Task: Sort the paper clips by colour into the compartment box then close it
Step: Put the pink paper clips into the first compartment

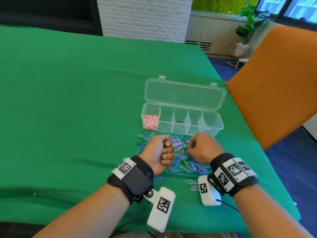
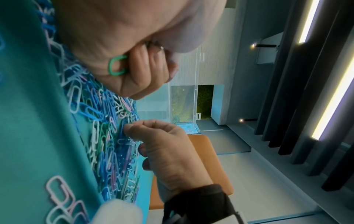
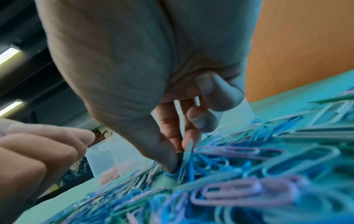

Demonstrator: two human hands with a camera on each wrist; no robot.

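Observation:
A clear compartment box (image 1: 212, 125) stands with its lid (image 1: 184, 94) laid back flat. Pink clips (image 1: 151, 121) fill its leftmost compartment; the other compartments look bare. In front lies a mixed pile of paper clips (image 1: 181, 152), blue, green, white and lilac. My left hand (image 1: 167, 150) is a fist at the pile's left side, gripping green paper clips (image 2: 117, 65), one loop sticking out below the fingers. My right hand (image 1: 189, 146) reaches down into the pile, thumb and forefinger pinching a paper clip (image 3: 179, 153) that looks green.
A green cloth (image 1: 68, 100) covers the table. An orange chair back (image 1: 274, 83) stands close at the right, beside the box. A few loose clips (image 1: 192, 183) lie nearer me, between my wrists. The cloth's near edge runs just below my forearms.

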